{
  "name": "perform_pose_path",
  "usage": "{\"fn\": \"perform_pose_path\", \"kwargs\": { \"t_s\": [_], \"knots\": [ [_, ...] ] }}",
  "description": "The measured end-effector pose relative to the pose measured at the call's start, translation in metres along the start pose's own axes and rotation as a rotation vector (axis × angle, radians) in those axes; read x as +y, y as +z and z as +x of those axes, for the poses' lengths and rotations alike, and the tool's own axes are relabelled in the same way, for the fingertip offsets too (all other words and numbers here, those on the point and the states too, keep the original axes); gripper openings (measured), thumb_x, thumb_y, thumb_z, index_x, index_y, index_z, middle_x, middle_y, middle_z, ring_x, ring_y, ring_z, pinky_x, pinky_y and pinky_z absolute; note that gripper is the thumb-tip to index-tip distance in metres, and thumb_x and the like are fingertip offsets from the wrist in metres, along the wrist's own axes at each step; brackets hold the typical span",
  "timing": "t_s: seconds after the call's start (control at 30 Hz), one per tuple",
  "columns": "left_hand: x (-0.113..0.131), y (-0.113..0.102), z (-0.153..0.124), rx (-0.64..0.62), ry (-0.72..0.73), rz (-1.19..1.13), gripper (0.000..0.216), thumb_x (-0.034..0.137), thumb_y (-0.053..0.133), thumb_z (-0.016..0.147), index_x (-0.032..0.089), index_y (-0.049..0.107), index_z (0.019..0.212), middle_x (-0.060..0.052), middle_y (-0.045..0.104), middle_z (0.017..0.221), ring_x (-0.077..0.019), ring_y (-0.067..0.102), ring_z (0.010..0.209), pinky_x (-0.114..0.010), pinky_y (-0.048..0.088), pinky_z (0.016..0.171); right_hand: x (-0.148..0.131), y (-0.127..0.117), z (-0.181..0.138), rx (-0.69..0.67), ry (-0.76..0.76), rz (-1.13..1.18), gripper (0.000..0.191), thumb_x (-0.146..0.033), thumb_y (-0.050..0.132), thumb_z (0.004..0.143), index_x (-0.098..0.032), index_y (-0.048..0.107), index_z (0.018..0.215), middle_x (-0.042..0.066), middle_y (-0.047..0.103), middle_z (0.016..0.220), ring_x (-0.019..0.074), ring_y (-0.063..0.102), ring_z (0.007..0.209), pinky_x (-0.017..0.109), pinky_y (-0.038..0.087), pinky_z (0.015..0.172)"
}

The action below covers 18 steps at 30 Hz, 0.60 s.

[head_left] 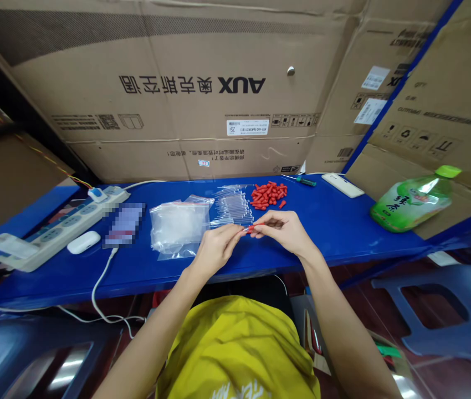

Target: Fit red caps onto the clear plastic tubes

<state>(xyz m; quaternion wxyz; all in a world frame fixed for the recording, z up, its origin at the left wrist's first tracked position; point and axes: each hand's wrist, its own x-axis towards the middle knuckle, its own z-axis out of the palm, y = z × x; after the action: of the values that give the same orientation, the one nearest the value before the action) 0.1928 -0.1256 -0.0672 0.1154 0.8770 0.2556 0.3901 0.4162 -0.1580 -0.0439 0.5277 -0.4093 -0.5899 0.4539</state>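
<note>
Both hands meet over the front part of the blue table (327, 233). My right hand (285, 230) pinches a red rubber bulb (251, 228) between thumb and fingers. Closed at the bulb's left end, my left hand (218, 245) grips what looks like a thin clear glass tube, mostly hidden by the fingers. Just behind the hands lies a stack of thin clear glass tubes (232, 205). A pile of red rubber bulbs (267, 194) sits to the right of the tubes. Clear zip bags (179, 224) lie left of them, beside my left hand.
On the left are a power strip (73, 221), a white earphone case (83, 242) and a phone (124, 224) on a cable. A screwdriver (305, 181), a white phone-like object (342, 185) and a green drink bottle (414, 200) lie right. Cardboard (194, 50) walls the back.
</note>
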Motion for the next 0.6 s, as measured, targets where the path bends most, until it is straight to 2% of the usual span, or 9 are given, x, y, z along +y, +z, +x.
{"fn": "perform_pose_path", "kwargs": {
  "t_s": [0.33,0.6],
  "knots": [
    [0.0017,-0.0007,0.0006,0.044,0.063,-0.035,0.025,0.028,0.05,0.111,0.016,0.072,0.11,-0.008,0.079,0.096,-0.0174,0.075,0.085,-0.027,0.057,0.077,0.0002,0.0022,-0.0003,-0.015,0.011,0.037,0.035,-0.047,0.092,0.076,-0.017,0.079,0.087,0.007,0.082,0.08,0.0228,0.082,0.075,0.033,0.069,0.074],
    [-0.0006,0.0005,-0.0007,0.06,0.093,-0.026,0.023,0.027,0.052,0.11,0.016,0.072,0.111,-0.007,0.078,0.096,-0.0166,0.075,0.083,-0.027,0.058,0.077,0.001,0.0016,-0.0011,-0.036,0.009,0.072,0.032,-0.045,0.091,0.077,-0.017,0.079,0.088,0.008,0.082,0.081,0.0239,0.082,0.075,0.035,0.069,0.073]
  ]
}}
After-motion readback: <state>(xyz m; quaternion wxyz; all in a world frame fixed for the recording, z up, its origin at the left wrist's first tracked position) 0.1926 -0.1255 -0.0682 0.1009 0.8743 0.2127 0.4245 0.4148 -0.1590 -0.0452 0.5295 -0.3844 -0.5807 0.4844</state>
